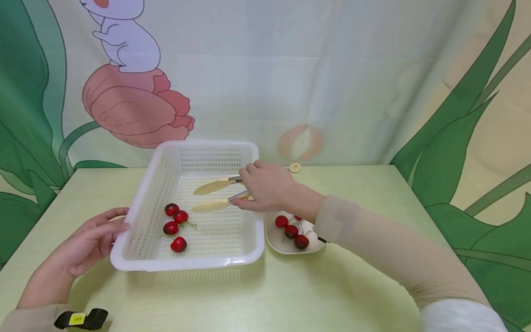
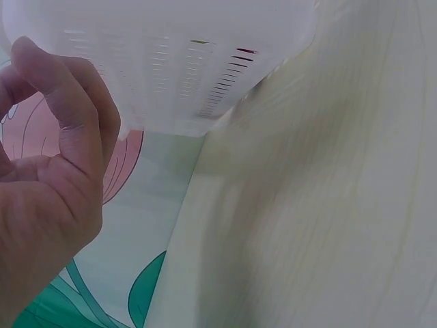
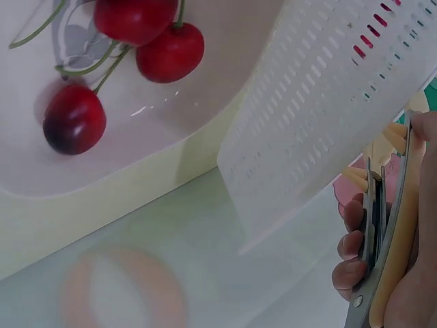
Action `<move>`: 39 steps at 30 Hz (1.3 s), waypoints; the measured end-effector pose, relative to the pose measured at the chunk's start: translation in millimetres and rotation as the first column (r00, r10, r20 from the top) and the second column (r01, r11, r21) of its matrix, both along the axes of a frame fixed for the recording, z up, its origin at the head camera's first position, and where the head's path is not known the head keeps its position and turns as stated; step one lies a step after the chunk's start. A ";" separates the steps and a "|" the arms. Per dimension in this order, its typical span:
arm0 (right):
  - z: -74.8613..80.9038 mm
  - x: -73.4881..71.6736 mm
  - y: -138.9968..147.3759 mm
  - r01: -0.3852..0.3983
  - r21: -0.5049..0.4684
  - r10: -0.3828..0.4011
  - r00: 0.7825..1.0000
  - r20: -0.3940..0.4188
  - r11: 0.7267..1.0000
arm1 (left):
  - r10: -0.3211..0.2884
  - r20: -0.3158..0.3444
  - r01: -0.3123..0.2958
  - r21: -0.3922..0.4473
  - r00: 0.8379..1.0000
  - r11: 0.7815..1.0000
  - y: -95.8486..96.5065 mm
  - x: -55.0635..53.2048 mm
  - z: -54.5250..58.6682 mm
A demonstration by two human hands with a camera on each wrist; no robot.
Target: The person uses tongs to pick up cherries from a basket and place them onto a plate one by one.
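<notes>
A white perforated plastic basket (image 1: 188,265) stands on the table, with several red cherries (image 1: 179,244) lying loose in its left part. At its left rim my left hand (image 1: 89,240) grips the edge with bent fingers. My right hand (image 1: 269,186) holds a pair of tongs (image 3: 396,239) over the basket's right side. The cream tips of the tongs are spread apart above the basket floor with nothing between them. Right of the basket, partly under my right forearm, sits a white plate (image 1: 286,250) with several cherries (image 3: 74,119) on it.
The basket's right wall stands close beside the plate. A printed curtain (image 1: 352,92) hangs behind the pale green table (image 1: 332,295). A small cream ring (image 1: 295,168), the end of the tongs, shows behind my right hand.
</notes>
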State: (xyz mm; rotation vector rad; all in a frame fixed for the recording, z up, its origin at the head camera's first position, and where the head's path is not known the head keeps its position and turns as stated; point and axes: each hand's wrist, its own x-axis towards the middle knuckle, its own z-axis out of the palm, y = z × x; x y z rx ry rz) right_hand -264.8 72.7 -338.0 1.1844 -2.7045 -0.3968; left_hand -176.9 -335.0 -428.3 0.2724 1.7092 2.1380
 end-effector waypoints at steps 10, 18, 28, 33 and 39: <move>-8.6 -1.0 -14.8 -0.021 0.042 0.019 0.999 0.042 0.999 | -0.003 0.002 0.003 0.015 1.000 1.000 -0.1 -0.6 -0.9; -12.0 -3.2 -23.6 -0.021 0.063 0.019 0.999 0.037 0.998 | -0.001 0.006 0.001 -0.007 1.000 1.000 -2.3 -1.6 -1.4; -20.2 -5.7 -42.4 -0.036 0.083 0.030 0.997 0.069 0.996 | 0.013 0.008 -0.013 -0.007 1.000 1.000 -2.6 0.0 -1.7; -24.8 -5.8 -48.6 -0.034 0.086 0.026 0.996 0.090 0.996 | -0.001 0.000 0.001 0.013 1.000 1.000 -1.9 -0.1 -2.0; -29.4 -7.2 -51.9 -0.025 0.100 0.014 0.994 0.112 0.995 | -0.007 -0.003 0.007 0.021 1.000 1.000 1.0 -0.1 -0.8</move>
